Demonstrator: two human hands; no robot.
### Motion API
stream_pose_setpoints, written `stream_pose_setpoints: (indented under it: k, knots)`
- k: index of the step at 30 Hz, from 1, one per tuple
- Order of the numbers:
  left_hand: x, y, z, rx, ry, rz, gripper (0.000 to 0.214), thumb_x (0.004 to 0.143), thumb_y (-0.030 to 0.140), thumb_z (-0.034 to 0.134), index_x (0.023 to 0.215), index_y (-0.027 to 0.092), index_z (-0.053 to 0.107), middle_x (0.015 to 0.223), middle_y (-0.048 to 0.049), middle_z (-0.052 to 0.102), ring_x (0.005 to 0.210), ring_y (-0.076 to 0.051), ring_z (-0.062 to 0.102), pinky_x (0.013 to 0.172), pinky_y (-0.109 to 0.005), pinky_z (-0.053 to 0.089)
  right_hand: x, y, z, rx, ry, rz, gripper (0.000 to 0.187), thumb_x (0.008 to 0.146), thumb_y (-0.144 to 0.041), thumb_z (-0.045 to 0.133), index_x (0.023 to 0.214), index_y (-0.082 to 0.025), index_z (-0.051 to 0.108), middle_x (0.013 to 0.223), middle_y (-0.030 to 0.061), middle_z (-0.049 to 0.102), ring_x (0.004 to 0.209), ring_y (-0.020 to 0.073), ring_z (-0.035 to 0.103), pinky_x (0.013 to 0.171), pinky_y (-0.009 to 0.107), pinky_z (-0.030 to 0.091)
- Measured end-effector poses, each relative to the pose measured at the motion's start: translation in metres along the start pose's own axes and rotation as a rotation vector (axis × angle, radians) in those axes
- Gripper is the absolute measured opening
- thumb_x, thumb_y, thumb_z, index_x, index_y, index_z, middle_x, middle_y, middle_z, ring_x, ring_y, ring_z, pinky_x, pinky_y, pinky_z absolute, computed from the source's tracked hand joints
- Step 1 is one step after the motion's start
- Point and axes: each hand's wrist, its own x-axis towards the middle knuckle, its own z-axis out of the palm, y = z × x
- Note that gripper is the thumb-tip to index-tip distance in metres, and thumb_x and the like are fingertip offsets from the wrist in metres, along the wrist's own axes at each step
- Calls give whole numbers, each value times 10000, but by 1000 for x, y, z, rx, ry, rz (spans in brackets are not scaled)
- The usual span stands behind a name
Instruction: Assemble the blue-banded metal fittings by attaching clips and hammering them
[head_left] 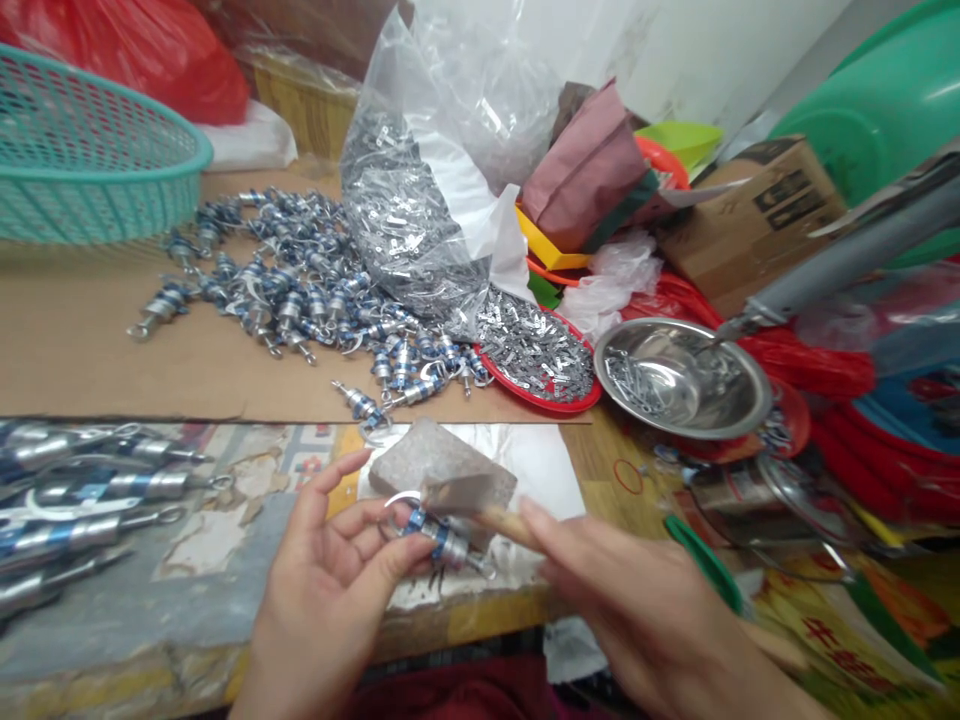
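My left hand (330,575) pinches a small blue-and-silver metal fitting (450,545) between thumb and fingers. The fitting has a curved silver hook at one end and a loop at the other. My right hand (637,600) is closed round the wooden handle of a hammer (466,495), its head blurred just above the fitting. Behind both lies a grey stone block (427,455) on white paper (551,470). I cannot tell whether the hammer head touches the fitting.
Many similar fittings (300,285) are heaped on cardboard (67,340), with more at left (82,490). A plastic bag (401,200) of small metal pieces leans behind a red plate (577,400) of them. A steel bowl (739,405) and turquoise basket (97,190) flank the work area.
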Motion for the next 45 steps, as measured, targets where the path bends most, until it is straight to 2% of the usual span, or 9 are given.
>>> stream_pose_setpoints:
  k: [8,12,16,21,27,32,37,42,45]
  knots:
    - [-2,1,2,-30,14,0,699,569,139,795,1144,262,418,639,56,669,561,-177,682,514,-294,602,-8,12,15,25,-26,66,494,874,-112,458,1356,-210,411,1036,74,681,831,159,670,678,220,548]
    - [-1,1,-6,161,-55,8,319,641,264,757,929,221,626,702,-3,729,622,-194,706,609,-298,600,5,46,27,53,24,324,401,879,-262,515,1269,-169,519,1181,98,632,1018,206,627,833,323,524]
    - [3,4,-21,652,-125,298,72,679,317,705,708,263,741,858,-21,729,831,-208,684,766,-273,543,32,77,35,19,-119,350,292,878,-302,516,1132,-224,638,1030,43,706,865,176,669,748,279,525]
    - [8,6,-29,845,-167,662,59,715,294,679,755,292,723,932,-9,594,912,-169,615,772,-205,480,74,111,31,-194,45,435,267,884,-178,455,987,-154,700,958,112,684,902,214,618,815,317,447]
    - [9,17,-20,790,-243,529,58,703,299,691,701,336,735,760,38,679,715,-134,661,647,-153,492,106,145,29,-283,33,439,171,738,-72,586,811,-165,709,825,74,684,830,216,622,791,336,443]
    - [5,22,-12,675,-180,442,113,635,265,737,669,372,747,702,70,720,648,-121,663,623,-140,485,100,126,23,-197,177,343,187,790,-81,545,857,-144,708,847,96,676,819,205,618,777,310,452]
    - [3,17,-4,524,-28,369,227,541,214,774,675,395,743,644,104,706,573,-99,612,591,-136,464,84,73,28,-42,286,230,169,841,-152,534,886,-171,695,856,61,684,810,167,622,749,291,482]
    - [3,16,0,517,-22,313,238,529,210,764,692,383,746,564,107,674,529,-89,559,622,-140,460,70,22,44,438,181,197,97,798,-133,610,806,-151,704,730,33,684,678,134,623,626,241,491]
    - [1,17,1,504,29,205,249,518,224,764,718,371,743,562,116,668,528,-78,574,635,-130,462,67,11,50,408,121,121,140,814,-107,580,842,-130,715,752,57,671,731,158,596,687,285,469]
